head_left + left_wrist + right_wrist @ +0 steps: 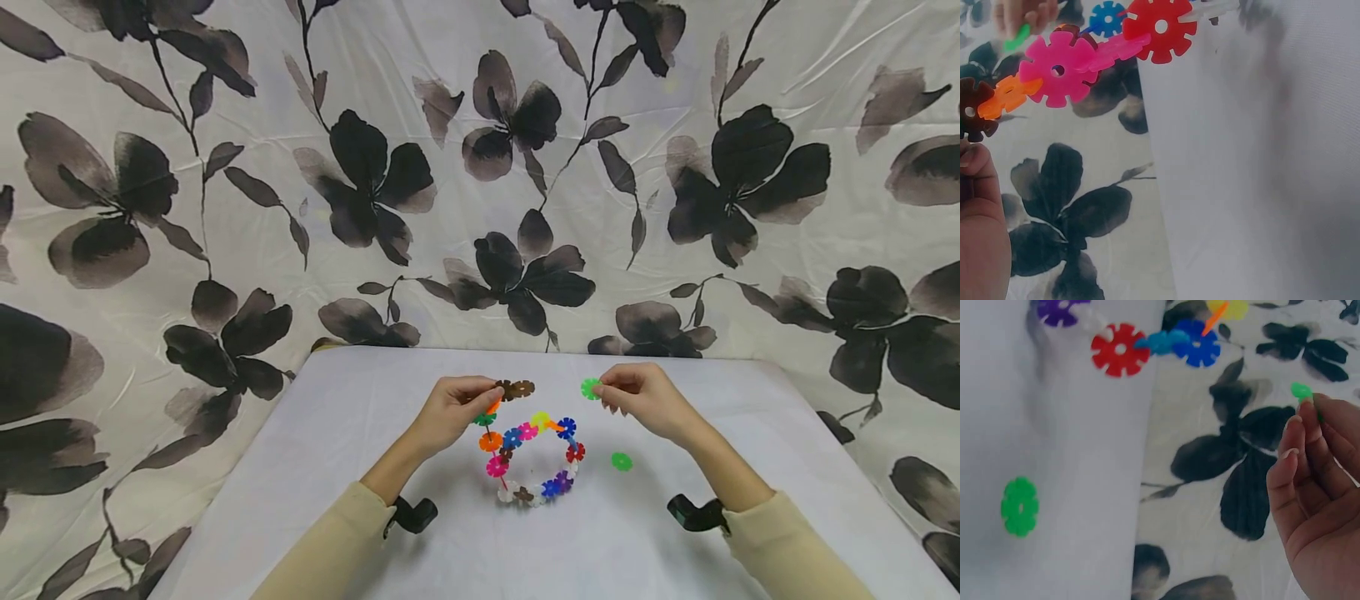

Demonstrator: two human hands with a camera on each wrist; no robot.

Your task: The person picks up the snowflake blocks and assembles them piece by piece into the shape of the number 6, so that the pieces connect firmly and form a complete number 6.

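My left hand (452, 414) pinches a brown notched plastic disc (523, 388) at one end of a chain of interlocking snowflake discs (497, 466). This colourful chain curves round in a loop below and between the hands. In the left wrist view, a pink disc (1054, 72) and an orange disc (1011, 94) follow the brown one. Between thumb and fingertips, my right hand (651, 402) holds a light green disc (590, 388), apart from the chain. The right wrist view shows only a small part of that green disc (1301, 391) past the fingertips.
One loose green disc (622, 462) lies on the white-covered table (337, 542), right of the loop. A floral cloth (630, 275) hangs behind the table's far edge. Dark wrist-worn cameras (696, 512) stick out from both wrists.
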